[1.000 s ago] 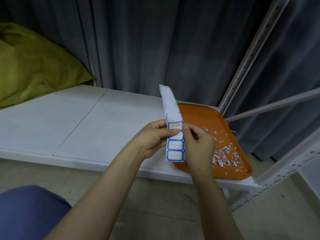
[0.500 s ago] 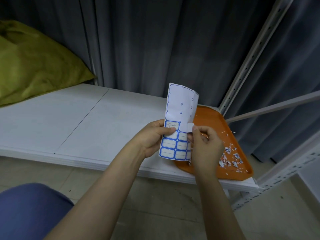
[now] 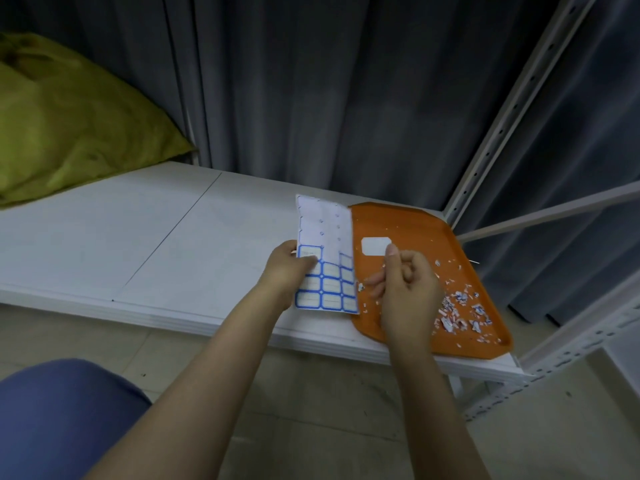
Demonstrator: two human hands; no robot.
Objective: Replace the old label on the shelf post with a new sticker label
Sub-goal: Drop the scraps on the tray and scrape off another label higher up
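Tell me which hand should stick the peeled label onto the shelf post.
Right. The right hand pinches the peeled label, and the shelf post stands on its side. The left hand grips the sticker sheet.

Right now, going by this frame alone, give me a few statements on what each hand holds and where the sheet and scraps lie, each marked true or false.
1. The left hand holds the sticker sheet. True.
2. The right hand is empty. False: it pinches a peeled white sticker.
3. The orange tray holds paper scraps. True.
4. The sticker sheet lies flat inside the tray. False: it is held left of the tray, over the white shelf.
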